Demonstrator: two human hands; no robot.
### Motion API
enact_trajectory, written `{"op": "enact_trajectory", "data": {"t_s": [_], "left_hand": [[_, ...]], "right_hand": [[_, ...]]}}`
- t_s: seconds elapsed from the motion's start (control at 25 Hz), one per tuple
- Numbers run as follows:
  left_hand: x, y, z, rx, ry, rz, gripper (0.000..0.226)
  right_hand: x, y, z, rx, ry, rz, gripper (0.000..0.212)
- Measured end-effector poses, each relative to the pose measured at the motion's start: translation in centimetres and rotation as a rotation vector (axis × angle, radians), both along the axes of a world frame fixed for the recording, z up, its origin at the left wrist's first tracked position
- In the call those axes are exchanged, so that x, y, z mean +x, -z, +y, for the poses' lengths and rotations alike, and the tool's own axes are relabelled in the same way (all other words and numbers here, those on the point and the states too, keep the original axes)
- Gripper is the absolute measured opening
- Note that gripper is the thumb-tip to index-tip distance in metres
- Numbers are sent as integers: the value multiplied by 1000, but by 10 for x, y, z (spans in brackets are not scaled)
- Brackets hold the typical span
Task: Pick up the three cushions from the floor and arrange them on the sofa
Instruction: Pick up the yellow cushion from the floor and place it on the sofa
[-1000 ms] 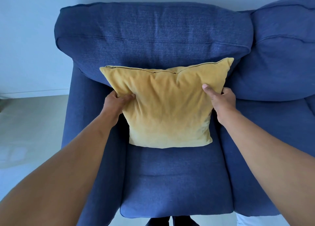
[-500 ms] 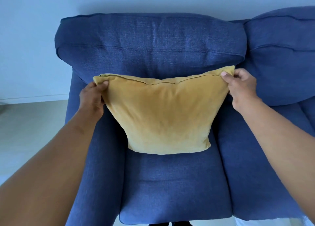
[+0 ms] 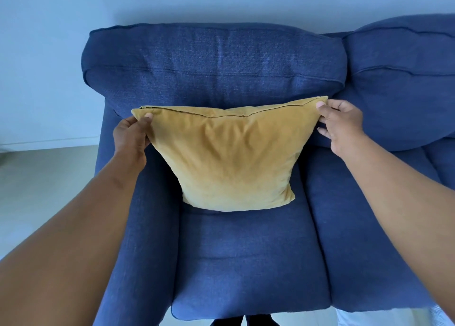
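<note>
A mustard-yellow cushion stands on the leftmost seat of the blue sofa, leaning against the back cushion with its zip edge on top. My left hand pinches its top left corner. My right hand pinches its top right corner between thumb and forefinger, the other fingers spread. The cushion's bottom edge rests on the seat. No other loose cushion is in view.
The sofa's left armrest runs beside my left forearm. A second back cushion and seat lie to the right. Pale floor and a white wall are on the left.
Both hands have gone from the cushion's sides up to its top corners, stretching the top edge wide. The cushion stays on the seat against the backrest.
</note>
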State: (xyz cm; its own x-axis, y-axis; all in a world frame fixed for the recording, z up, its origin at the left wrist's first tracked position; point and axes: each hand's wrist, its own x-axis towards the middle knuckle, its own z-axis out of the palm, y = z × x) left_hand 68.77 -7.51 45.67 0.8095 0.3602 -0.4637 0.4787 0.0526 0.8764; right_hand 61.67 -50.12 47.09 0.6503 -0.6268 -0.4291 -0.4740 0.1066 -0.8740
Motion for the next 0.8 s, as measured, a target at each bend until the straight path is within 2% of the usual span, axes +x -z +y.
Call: {"op": "enact_trajectory", "data": {"t_s": [0.08,0.16,0.32,0.6,0.8], "left_hand": [[-11,-7,-4,99,-32,3,53],[-25,-15,-12,200,-37,8,62],[-72,-43,-49,333,114,-21,43],[-154,-71,-110,569,550,-52,52],[-207,-76,-149,820,892,-182,65]], "right_hand": [[-6,-7,4,-69,7,-3,37],[-17,-15,12,-186,4,11,42],[-56,-30,34,-366,-109,8,39],[-133,-39,59,-583,-484,144,58],[-191,-46,56,-814,-612,281,74]]}}
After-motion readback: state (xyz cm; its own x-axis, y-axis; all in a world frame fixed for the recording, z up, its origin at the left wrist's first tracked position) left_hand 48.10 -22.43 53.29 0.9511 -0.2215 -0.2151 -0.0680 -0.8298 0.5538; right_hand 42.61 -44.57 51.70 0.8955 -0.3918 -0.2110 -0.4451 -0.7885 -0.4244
